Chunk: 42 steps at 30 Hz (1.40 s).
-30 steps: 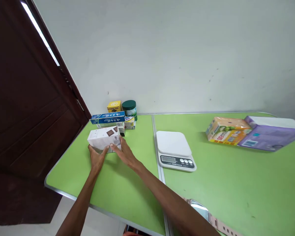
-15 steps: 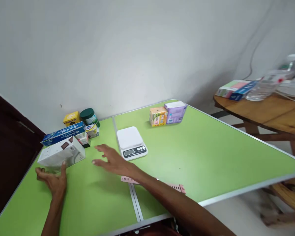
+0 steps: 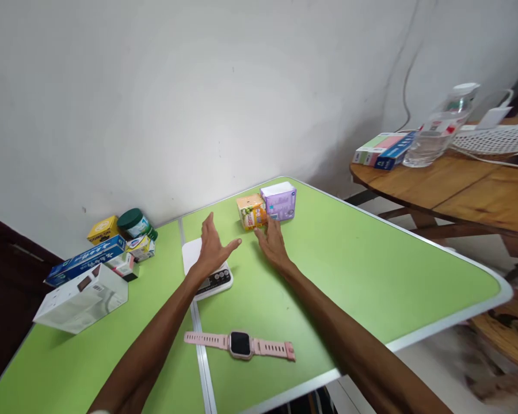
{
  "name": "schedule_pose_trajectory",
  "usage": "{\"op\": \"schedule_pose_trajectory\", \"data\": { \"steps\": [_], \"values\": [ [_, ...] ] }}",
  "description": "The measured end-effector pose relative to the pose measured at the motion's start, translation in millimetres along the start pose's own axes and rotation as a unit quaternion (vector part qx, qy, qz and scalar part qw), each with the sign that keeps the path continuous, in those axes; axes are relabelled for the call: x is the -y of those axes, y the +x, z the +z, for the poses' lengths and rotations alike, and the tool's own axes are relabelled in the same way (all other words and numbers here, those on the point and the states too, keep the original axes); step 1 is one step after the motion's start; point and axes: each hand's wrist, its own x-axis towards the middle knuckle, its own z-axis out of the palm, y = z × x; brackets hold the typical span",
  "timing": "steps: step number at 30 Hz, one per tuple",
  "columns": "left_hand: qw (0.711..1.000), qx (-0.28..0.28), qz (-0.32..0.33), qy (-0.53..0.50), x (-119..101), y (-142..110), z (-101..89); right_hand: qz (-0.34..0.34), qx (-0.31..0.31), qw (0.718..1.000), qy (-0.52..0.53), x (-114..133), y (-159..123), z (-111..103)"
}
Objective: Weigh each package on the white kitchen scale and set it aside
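Observation:
My left hand (image 3: 214,248) is over the white kitchen scale (image 3: 191,256), thumb and fingers apart, holding nothing. Part of the scale's plate and display is hidden beneath it. My right hand (image 3: 273,242) is at the front of an orange tissue pack (image 3: 251,211) and a purple tissue pack (image 3: 280,201), which stand side by side. Its fingers are spread; whether they touch the packs I cannot tell. Nearer to me, a pink-strapped smartwatch (image 3: 240,345) lies flat with its dark screen up, below both hands.
On the left stand a white box (image 3: 84,296), a long blue box (image 3: 88,260), a yellow box (image 3: 103,230), a green-lidded jar (image 3: 134,223) and small cartons. A wooden table (image 3: 466,190) at right holds a plastic bottle (image 3: 435,135) and a flat box (image 3: 384,149).
My left hand has left the white box and moved right over the scale. My right hand has moved right to the tissue packs. The view has turned right, and the watch is now uncovered.

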Motion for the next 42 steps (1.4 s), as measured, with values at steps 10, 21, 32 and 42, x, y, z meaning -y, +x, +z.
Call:
{"op": "schedule_pose_trajectory", "data": {
  "steps": [10, 21, 32, 42],
  "values": [
    [0.966, 0.175, -0.081, -0.175, 29, 123, 78.5, 0.055, -0.034, 0.998, 0.024, -8, 6, 11],
    [0.981, 0.109, -0.067, -0.146, 23, 98, 35.7, -0.013, 0.034, 0.995, 0.089, 40, 7, -19],
    [0.992, 0.039, -0.114, -0.048, 19, -21, -106.8, -0.156, 0.211, 0.951, 0.165, 113, -56, 0],
    [0.992, 0.049, -0.111, -0.029, 41, -40, -104.9, -0.153, 0.235, 0.949, 0.146, 97, -60, 10]
  ]
}}
